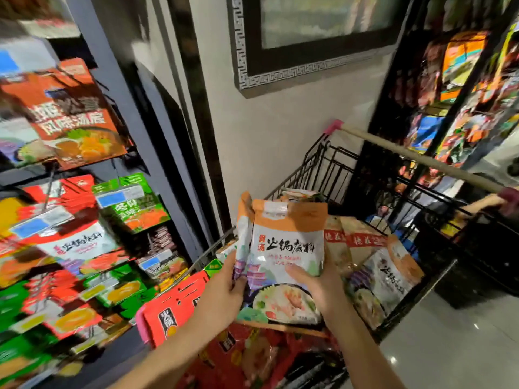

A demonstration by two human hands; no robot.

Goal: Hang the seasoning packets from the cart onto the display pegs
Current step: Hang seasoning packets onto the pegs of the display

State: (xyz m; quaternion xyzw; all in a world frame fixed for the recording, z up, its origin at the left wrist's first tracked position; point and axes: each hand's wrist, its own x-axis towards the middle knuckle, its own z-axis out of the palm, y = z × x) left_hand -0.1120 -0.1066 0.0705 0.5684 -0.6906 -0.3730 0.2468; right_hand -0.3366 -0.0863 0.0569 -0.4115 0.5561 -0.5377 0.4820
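Orange-topped seasoning packets (289,242) are held upright above the cart (323,169), top edge up, presumably for pegging: rear one gripped by left grip (227,284), front by right grip (314,287).

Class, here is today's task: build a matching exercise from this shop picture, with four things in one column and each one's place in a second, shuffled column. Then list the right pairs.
Things
1. orange-topped packets
2. green packet
3. cart handle
4. dark frame

Places
A. hanging on the left display
B. gripped by the left hand and the right hand
C. on the grey wall above the cart
D. slanting in front of the right-hand rack

Pairs: 1-B, 2-A, 3-D, 4-C
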